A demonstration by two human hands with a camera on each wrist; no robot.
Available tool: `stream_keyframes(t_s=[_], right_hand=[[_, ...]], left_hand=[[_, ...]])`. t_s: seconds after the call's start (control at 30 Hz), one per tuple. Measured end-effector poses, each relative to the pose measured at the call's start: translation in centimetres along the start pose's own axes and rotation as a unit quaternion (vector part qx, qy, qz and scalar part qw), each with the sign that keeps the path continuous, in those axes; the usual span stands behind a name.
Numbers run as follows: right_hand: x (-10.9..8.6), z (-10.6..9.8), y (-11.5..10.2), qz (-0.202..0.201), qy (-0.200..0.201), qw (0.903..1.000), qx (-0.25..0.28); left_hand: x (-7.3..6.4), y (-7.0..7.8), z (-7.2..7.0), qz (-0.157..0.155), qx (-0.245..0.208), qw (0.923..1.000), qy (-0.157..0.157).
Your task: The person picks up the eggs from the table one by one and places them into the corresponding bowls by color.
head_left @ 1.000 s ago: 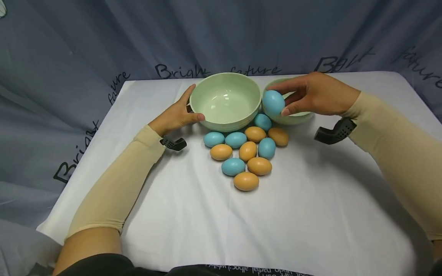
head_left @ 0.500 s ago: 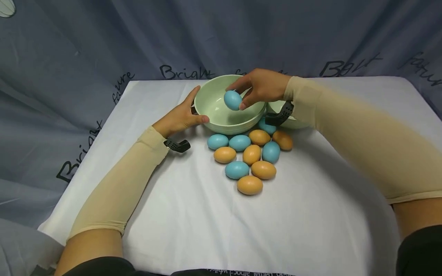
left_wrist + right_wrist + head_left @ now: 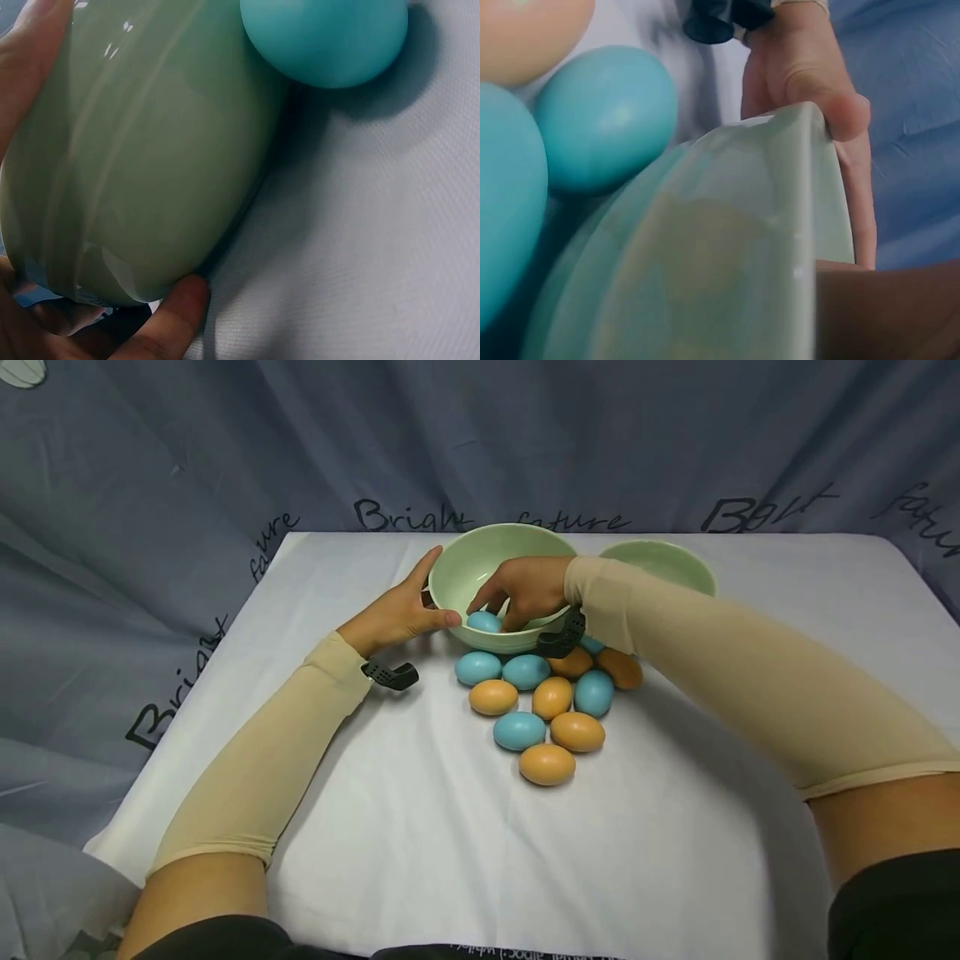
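Observation:
My left hand (image 3: 397,614) grips the left side of a pale green bowl (image 3: 468,564), its thumb at the rim. In the left wrist view, fingertips (image 3: 184,304) touch the lower wall of this bowl. My right hand (image 3: 531,587) reaches down inside the same bowl and holds a blue egg (image 3: 483,622) low in it, between fingers and thumb. The right wrist view has the bowl's wall (image 3: 712,247) in front of that hand, so the egg is hidden there. In front of the bowl, blue eggs (image 3: 519,731) and orange eggs (image 3: 547,764) lie grouped on the cloth.
A second green bowl (image 3: 667,560) stands just right of the first, partly behind my right sleeve (image 3: 720,652). White cloth (image 3: 405,827) covers the table. A grey curtain (image 3: 480,435) with handwriting hangs behind it.
My right hand has carried the blue egg leftward from over the second bowl and lowered it into the first bowl. The left hand keeps its grip on the bowl.

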State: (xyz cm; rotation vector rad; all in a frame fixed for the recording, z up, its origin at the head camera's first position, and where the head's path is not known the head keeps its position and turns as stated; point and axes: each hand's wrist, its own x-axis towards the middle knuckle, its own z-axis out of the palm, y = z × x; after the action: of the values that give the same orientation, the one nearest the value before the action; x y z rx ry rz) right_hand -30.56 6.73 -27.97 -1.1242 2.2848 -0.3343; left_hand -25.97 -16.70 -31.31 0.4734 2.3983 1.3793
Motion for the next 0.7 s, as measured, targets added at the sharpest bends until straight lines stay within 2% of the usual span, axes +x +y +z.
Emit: stream_keyframes(t_s=[0.23,0.47,0.6,0.7], right_hand=[[0.1,0.1,0.0,0.028,-0.011,0.9992,-0.024],[-0.3,0.2,0.5,0.014,0.006,0.9997,-0.018],[-2.0,-0.4,0.9,0.022,0.038,0.999,-0.007],[-4.6,-0.8,1.0,0.022,0.079,0.9965,-0.016]], left_hand=[[0.3,0.3,0.1,-0.01,0.003,0.9999,-0.005],[0.2,0.1,0.0,-0.004,0.008,0.9999,-0.007],[0.6,-0.7,-0.1,-0.005,0.007,1.0,-0.001],[1.1,-1.6,-0.4,-0.013,0.032,0.9994,0.008]])
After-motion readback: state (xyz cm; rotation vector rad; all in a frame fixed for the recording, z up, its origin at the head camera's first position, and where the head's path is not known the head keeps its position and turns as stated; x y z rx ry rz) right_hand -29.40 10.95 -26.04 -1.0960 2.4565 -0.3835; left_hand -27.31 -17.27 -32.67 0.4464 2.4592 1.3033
